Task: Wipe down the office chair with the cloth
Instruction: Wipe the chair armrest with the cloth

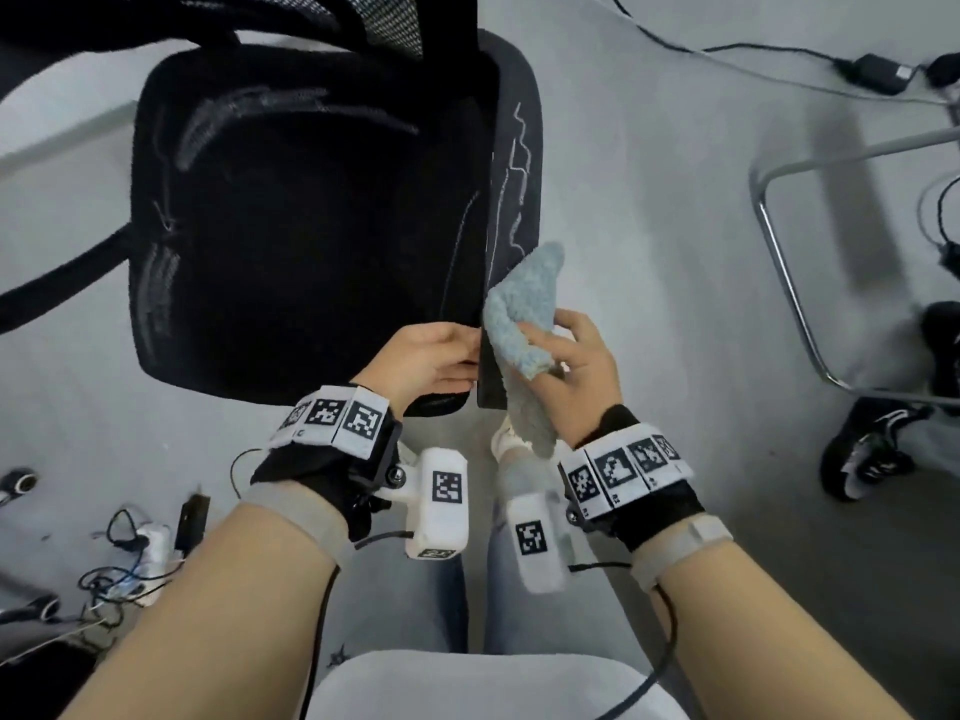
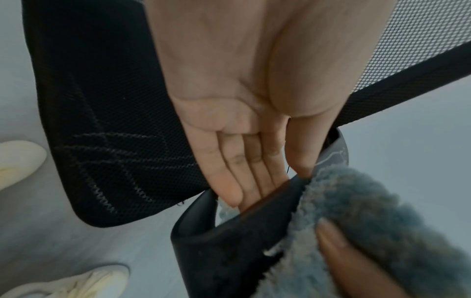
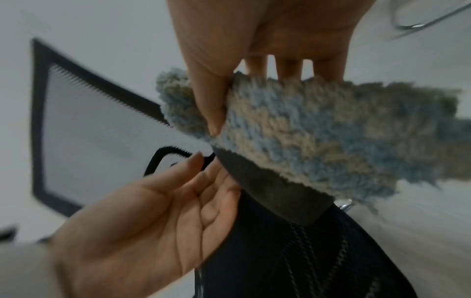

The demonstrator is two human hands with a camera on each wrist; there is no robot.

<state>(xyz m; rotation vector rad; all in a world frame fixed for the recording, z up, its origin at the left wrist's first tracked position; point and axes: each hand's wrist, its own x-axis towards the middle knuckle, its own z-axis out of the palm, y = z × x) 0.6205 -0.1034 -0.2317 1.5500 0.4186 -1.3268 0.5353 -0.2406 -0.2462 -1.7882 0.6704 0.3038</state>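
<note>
The office chair's black mesh seat [image 1: 311, 226] lies below me, with its dark armrest [image 1: 514, 163] running along the seat's right side. My right hand [image 1: 550, 345] grips a fluffy blue cloth [image 1: 524, 298] and presses it on the armrest's outer side near its front end. In the right wrist view the thumb lies over the cloth [image 3: 318, 131]. My left hand [image 1: 462, 350] rests flat against the armrest's inner side, fingers straight. In the left wrist view those fingers [image 2: 242, 181] slip behind the armrest's rim [image 2: 229, 242], beside the cloth [image 2: 369, 211].
A chrome tube frame [image 1: 789, 262] and black shoes [image 1: 872, 444] stand on the grey floor at the right. Cables and a power adapter [image 1: 878, 72] lie at the top right. A power strip with tangled wires [image 1: 145, 558] sits at the lower left. My legs and white shoe [image 1: 506, 439] are under the hands.
</note>
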